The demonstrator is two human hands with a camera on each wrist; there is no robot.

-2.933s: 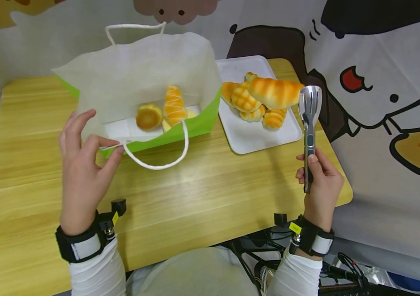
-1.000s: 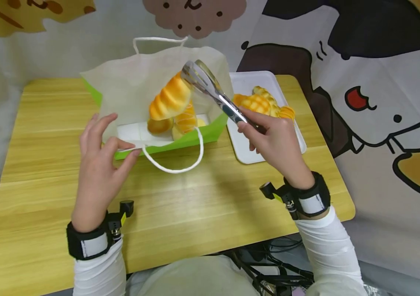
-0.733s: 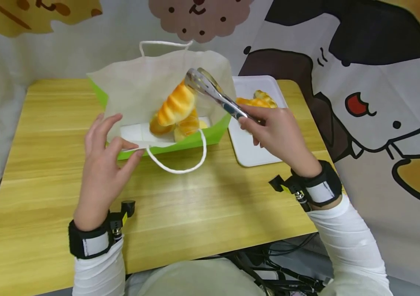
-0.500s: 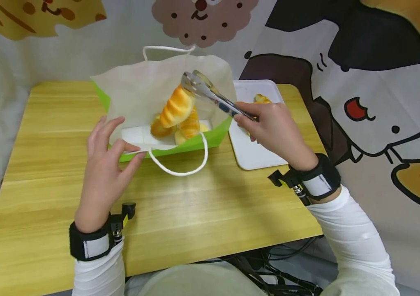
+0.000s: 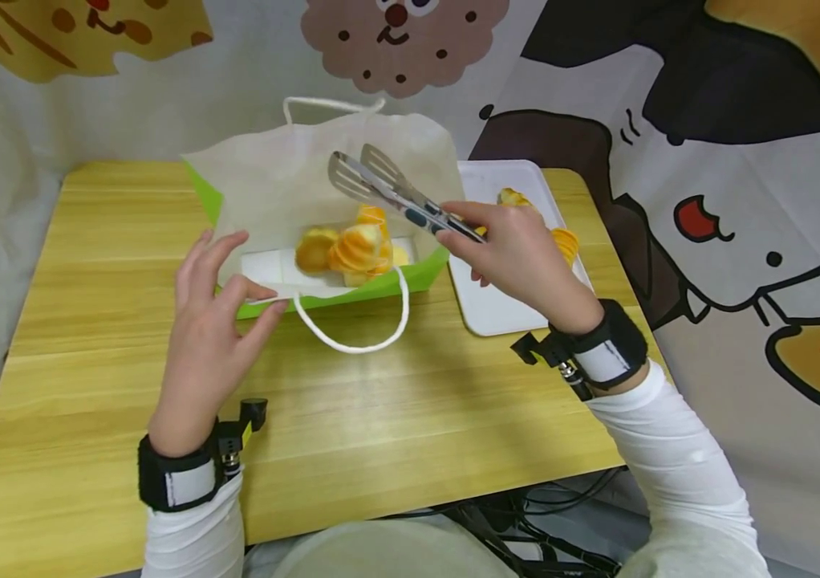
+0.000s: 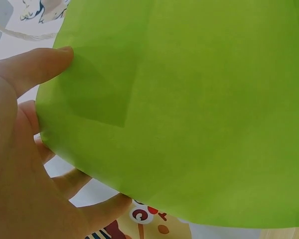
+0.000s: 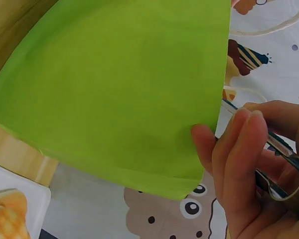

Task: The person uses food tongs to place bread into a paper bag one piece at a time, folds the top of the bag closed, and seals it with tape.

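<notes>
You can read no text, brand, number or sign here. The yellow tag [image 5: 247, 434] on your left wrist camera mount [image 5: 227, 440] and the yellow sliver [image 5: 541, 359] on your right wrist camera mount [image 5: 558, 350] are too small for you to make out any lettering.

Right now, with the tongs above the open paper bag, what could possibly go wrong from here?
The metal tongs spread open in front of the back of the green paper bag and may scrape it. The left hand pinches the rim near one corner, so a tug might tip the bag. The ridged roll and round bun sit close together; dropping more bread there could squash them.
</notes>
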